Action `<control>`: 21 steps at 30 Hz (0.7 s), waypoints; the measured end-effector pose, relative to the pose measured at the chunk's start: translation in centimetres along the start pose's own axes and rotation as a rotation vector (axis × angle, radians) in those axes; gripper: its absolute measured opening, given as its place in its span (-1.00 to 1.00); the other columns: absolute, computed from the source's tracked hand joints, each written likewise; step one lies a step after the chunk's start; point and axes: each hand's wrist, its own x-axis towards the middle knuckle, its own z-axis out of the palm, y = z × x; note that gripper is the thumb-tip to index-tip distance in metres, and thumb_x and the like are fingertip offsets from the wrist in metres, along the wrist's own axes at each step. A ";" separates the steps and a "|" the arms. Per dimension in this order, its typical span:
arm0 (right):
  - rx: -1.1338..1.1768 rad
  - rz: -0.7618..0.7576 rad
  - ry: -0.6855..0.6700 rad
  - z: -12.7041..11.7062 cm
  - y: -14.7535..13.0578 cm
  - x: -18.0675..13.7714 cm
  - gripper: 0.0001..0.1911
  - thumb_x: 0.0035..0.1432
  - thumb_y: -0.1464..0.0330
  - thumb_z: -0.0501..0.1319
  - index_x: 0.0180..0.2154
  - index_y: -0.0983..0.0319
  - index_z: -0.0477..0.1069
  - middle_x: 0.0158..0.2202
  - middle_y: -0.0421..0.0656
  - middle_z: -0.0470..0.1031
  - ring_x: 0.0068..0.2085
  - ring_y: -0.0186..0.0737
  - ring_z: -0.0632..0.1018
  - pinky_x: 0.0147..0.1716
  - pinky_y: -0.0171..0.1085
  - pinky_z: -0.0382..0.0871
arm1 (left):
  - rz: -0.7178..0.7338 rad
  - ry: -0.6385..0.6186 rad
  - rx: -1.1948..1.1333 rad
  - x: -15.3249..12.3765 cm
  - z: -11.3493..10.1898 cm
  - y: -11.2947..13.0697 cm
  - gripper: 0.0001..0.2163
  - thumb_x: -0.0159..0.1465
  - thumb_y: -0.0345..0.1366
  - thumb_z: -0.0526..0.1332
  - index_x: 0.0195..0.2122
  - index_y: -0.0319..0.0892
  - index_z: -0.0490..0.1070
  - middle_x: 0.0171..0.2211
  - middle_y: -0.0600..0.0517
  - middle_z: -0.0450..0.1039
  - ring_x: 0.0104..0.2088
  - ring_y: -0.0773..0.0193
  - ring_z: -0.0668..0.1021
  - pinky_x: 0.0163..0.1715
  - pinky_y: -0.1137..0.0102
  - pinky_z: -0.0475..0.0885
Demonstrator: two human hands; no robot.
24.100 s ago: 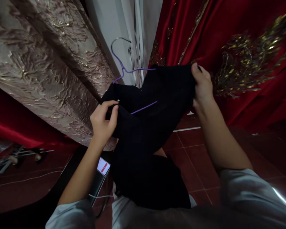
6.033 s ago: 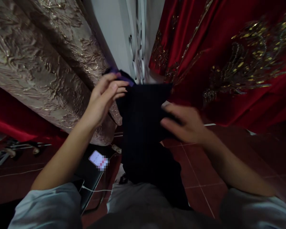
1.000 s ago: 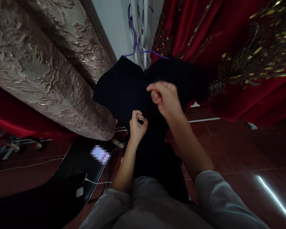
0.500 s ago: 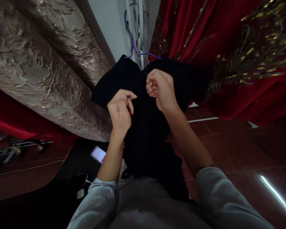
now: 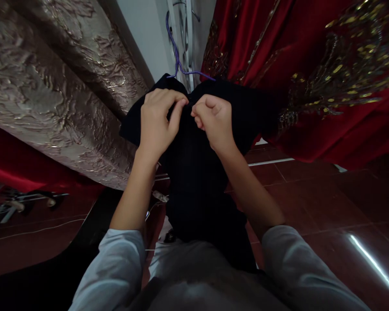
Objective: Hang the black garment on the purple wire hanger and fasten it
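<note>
A black or very dark garment [image 5: 197, 172] hangs from a purple hanger [image 5: 178, 65], its V-shaped neckline facing me. My left hand [image 5: 158, 116] is at the left of the neckline, thumb and forefinger pinched together on the cloth by the front opening. Just across from it, my right hand [image 5: 216, 121] is closed, its fingers curled and the fingertips pinching at the opposite edge of the neckline. The two sets of fingertips are only a small gap apart. Any small fastening between them is too dark to make out.
A white metal rack [image 5: 188, 43] stands behind the hanger. Beige embossed fabric [image 5: 68, 108] hangs at left, red satin with gold sequins [image 5: 311, 129] at right. A dark tabletop [image 5: 84, 242] lies lower left, above a red tiled floor [image 5: 311, 207].
My left hand has moved up to the neckline, and its loosely bent fingers have come together in a pinch. My right hand has shifted slightly left. The phone on the dark surface is now mostly hidden.
</note>
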 end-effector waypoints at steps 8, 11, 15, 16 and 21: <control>-0.098 -0.109 0.106 0.4 1.6 -1.2 -0.72 0.29 0.39 0.17 -0.48 0.22 0.22 -0.53 -0.29 0.17 -0.50 -0.47 0.24 -0.51 -0.43 0.08 | 0.098 -0.138 0.081 0.4 -1.0 -0.5 -0.71 0.30 -0.05 0.38 -0.20 -0.19 0.51 -0.24 -0.05 0.51 -0.06 0.00 0.57 0.11 0.08 0.39; -0.126 -0.145 0.084 0.2 1.2 -0.7 -0.74 0.31 0.34 0.18 -0.45 0.22 0.23 -0.52 -0.31 0.18 -0.51 -0.49 0.28 -0.50 -0.44 0.13 | 0.094 -0.166 0.157 0.0 -1.3 -0.6 -0.74 0.37 -0.02 0.29 -0.19 -0.13 0.50 -0.20 -0.07 0.51 0.01 -0.02 0.56 0.15 0.08 0.37; -0.275 -0.198 0.138 0.3 2.3 -0.7 -0.67 0.24 0.34 0.23 -0.50 0.19 0.15 -0.58 -0.33 0.12 -0.55 -0.47 0.23 -0.52 -0.39 0.13 | 0.036 -0.119 0.197 -0.7 -0.2 0.3 -0.78 0.44 -0.02 0.19 -0.16 -0.05 0.47 -0.11 -0.08 0.54 0.08 0.01 0.53 0.19 0.13 0.32; -0.336 -0.203 0.168 0.4 2.8 -0.9 -0.68 0.21 0.36 0.23 -0.52 0.19 0.14 -0.60 -0.34 0.12 -0.56 -0.46 0.22 -0.51 -0.37 0.12 | 0.025 -0.083 0.193 -0.8 0.0 0.1 -0.75 0.45 0.00 0.17 -0.15 -0.05 0.46 -0.08 -0.07 0.53 0.11 0.02 0.51 0.20 0.14 0.31; -0.664 -0.150 0.139 0.6 5.5 -2.3 -0.72 0.07 0.39 0.24 -0.56 0.21 0.17 -0.68 -0.36 0.16 -0.59 -0.44 0.24 -0.44 -0.31 0.14 | -0.127 0.384 0.184 -1.0 -1.7 -7.5 -0.60 0.52 0.12 -0.03 0.00 -0.11 0.32 0.03 0.00 0.42 0.17 0.21 0.40 0.22 0.20 0.23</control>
